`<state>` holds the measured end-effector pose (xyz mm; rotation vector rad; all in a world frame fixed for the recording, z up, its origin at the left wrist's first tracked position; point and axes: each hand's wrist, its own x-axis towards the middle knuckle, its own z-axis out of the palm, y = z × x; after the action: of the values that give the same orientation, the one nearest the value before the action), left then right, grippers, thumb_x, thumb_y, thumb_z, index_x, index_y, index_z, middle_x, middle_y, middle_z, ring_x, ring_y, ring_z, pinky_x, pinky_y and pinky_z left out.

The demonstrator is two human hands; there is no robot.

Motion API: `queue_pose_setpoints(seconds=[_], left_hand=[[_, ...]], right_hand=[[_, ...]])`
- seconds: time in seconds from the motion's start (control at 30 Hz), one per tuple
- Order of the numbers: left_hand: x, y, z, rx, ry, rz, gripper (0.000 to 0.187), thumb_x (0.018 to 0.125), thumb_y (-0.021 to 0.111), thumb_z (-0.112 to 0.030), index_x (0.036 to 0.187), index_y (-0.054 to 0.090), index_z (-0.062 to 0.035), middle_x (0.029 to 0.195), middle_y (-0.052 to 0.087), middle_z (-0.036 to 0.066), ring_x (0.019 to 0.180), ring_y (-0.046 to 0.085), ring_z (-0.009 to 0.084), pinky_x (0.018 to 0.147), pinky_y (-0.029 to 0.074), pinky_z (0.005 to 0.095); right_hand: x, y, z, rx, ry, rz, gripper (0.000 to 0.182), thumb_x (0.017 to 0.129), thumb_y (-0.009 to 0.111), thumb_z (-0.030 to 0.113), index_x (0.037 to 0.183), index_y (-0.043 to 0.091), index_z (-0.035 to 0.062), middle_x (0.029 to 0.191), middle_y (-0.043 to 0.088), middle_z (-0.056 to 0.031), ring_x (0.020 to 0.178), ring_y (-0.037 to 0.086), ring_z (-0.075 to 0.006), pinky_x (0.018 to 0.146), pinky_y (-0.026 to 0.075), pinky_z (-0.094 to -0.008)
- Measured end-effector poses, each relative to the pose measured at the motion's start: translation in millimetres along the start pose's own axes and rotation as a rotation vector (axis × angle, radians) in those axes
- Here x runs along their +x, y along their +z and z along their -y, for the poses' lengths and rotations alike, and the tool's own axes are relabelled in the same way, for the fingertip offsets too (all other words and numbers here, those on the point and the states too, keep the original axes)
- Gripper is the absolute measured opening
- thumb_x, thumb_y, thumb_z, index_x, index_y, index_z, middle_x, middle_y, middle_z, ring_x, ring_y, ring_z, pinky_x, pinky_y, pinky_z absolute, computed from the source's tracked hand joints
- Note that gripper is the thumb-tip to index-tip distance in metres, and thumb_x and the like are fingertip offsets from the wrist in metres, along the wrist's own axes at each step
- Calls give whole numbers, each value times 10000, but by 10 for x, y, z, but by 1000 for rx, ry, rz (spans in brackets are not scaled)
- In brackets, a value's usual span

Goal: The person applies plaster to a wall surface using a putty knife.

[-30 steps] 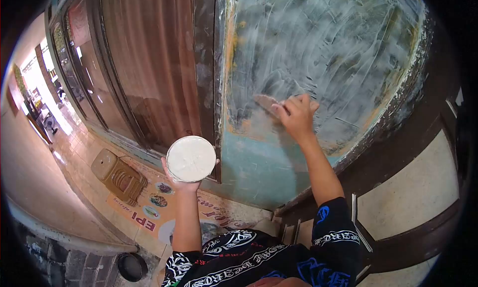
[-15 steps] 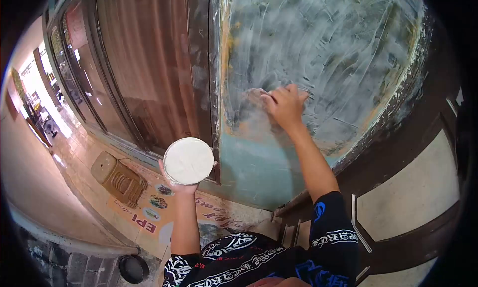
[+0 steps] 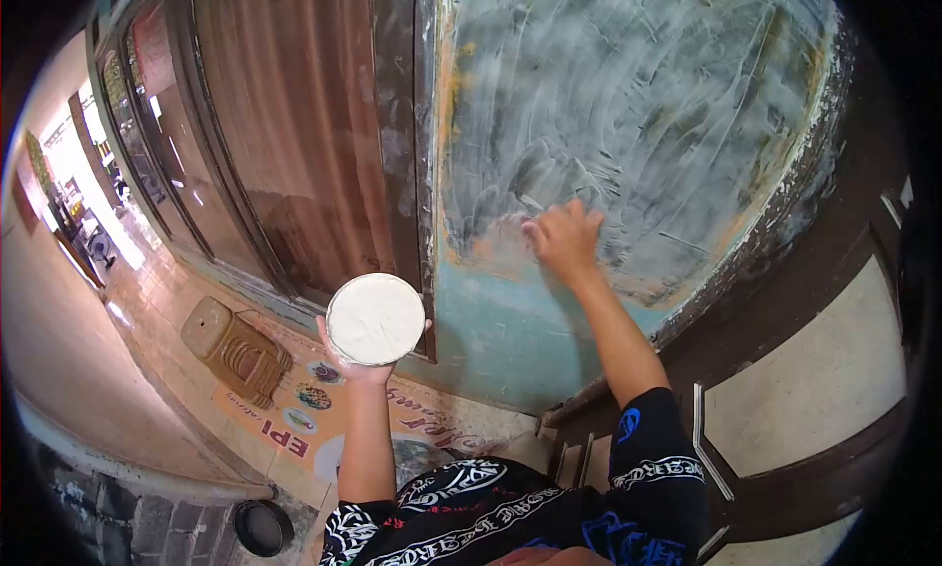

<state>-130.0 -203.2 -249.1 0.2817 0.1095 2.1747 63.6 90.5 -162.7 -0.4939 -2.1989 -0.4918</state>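
My left hand (image 3: 361, 365) supports a round tub of white paste (image 3: 376, 320) from below, with its fingers around the sides. The white surface faces up and nearly fills the rim. My right hand (image 3: 569, 238) is closed in a pinch against the wall (image 3: 628, 125), near the lower edge of a patch smeared with white streaks over dark grey. At its fingertips is a thin, pale, blurred piece; I cannot tell what it is. Bare blue-green wall (image 3: 520, 321) shows below the patch, with orange-brown margins at its sides.
A dark-framed window with a brown curtain (image 3: 294, 125) adjoins the wall on the left. Brown door panels (image 3: 795, 370) stand at the right. A brown plastic stool (image 3: 235, 350) lies on a printed banner (image 3: 245, 409) on the floor. Nearby is a black round pan (image 3: 263, 527).
My right hand has moved down the wall toward the lower edge of the smeared patch. The left hand and the tub have barely shifted.
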Motion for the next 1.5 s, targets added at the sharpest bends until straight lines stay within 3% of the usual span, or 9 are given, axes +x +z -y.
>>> queue_pose_setpoints(seconds=[0.07,0.3,0.43,0.53,0.63,0.77,0.97,1.23,1.5], left_hand=[[11,-52,17,-5,-28,140,833,922,386,-716,1512,397,-128,1564,366,184,1374,385,505,1024,294,810],[79,-120,146,-253,-119,257,822,927,393,-711,1500,418,-123,1559,388,156,1380,405,454,1080,320,733],[154,-21,205,-273,-138,13,852,879,413,-753,1502,405,-172,1553,375,164,1368,387,503,985,271,867],[214,-105,244,-134,-149,239,830,918,405,-714,1485,437,-109,1537,426,142,1374,425,430,1109,352,654],[222,-42,291,-38,-148,250,828,917,411,-714,1482,442,-110,1531,434,140,1368,431,430,1102,355,664],[239,-46,328,-112,-135,-18,856,872,429,-751,1497,413,-166,1551,379,164,1380,381,489,988,264,868],[265,20,394,-44,-194,17,875,840,452,-772,1493,421,-191,1544,389,164,1372,383,502,995,278,856],[248,37,424,-46,-180,29,880,849,454,-766,1512,388,-191,1563,354,165,1392,358,496,1001,268,860],[249,1,510,-7,-237,59,879,850,440,-768,1502,402,-180,1552,372,165,1373,379,503,1003,288,845]], right_hand=[[121,-322,-106,-12,60,-203,211,833,728,355,752,685,164,789,608,41,884,512,-229,736,272,-458],[-815,25,91,31,-24,5,192,807,755,340,748,667,180,780,592,48,876,508,-225,735,270,-464],[-973,190,-161,-46,-20,36,183,808,755,339,762,669,185,796,600,51,888,510,-224,741,272,-469],[-620,-241,-415,-126,63,-95,194,816,759,333,741,663,182,791,608,57,877,515,-225,743,269,-466],[-409,-682,-442,-37,190,-267,206,812,763,324,718,660,172,776,613,59,863,519,-228,751,264,-464],[-796,-535,-240,-23,199,-112,194,777,789,311,723,680,160,775,619,47,899,522,-248,791,274,-473],[-1518,368,-208,-79,107,92,196,763,792,358,738,693,192,814,626,68,923,509,-245,738,310,-496],[-801,-657,-562,-44,234,-258,214,774,787,329,746,669,152,809,611,32,895,519,-244,771,301,-470],[-1523,83,-219,4,153,78,202,818,746,329,736,675,159,792,605,32,952,519,-269,751,301,-515]])
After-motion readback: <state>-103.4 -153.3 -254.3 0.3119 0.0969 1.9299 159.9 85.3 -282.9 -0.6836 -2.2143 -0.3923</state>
